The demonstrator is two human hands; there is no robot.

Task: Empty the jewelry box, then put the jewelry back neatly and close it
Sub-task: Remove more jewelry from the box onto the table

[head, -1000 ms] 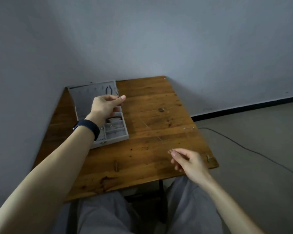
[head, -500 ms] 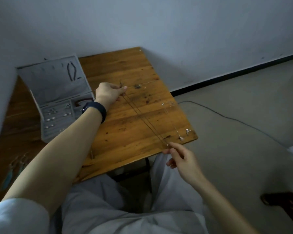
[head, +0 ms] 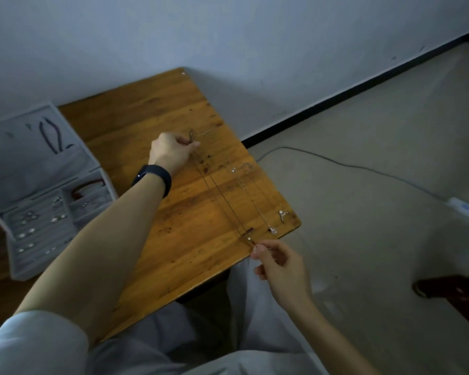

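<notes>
The left hand (head: 171, 151) had its grip closed on one end of a thin necklace (head: 222, 197), thumb and forefinger pinching it so that a small loop of chain stood just above the fingers. The right hand (head: 280, 266) pinched the other end between thumb and fingertip, its other fingers loosely curled. Between the two grips the necklace ran taut as two fine pale strands side by side, low over the wood. Whether it touched the surface could not be told. A small dark piece sat on it just short of the right grip. Just beyond the right grip, toward the corner, a second fine chain (head: 255, 204) lay on the wood with small bright pendants, and a little silver piece (head: 282, 215) lay near it. Well to the outer side of the left grip, past a dark wristband (head: 153, 179), the grey jewelry box (head: 25, 166) stood open, lid tilted back. A dark cord necklace (head: 52, 136) hung inside the lid, a reddish bangle (head: 88, 185) lay in one compartment, and small glinting studs (head: 30, 216) sat in rows in the padded section. The tabletop (head: 160, 109) was of warm orange-brown planks with dark knots and stains, its far edge against a plain pale wall (head: 228, 36). A black skirting strip (head: 336, 96) ran along the wall's foot above a dull beige floor (head: 390, 125). There, out past the right grip, a grey cable (head: 349, 167) curved to a white power strip (head: 465, 208). A dark object (head: 450, 289) at the frame's edge was too dim to identify.
</notes>
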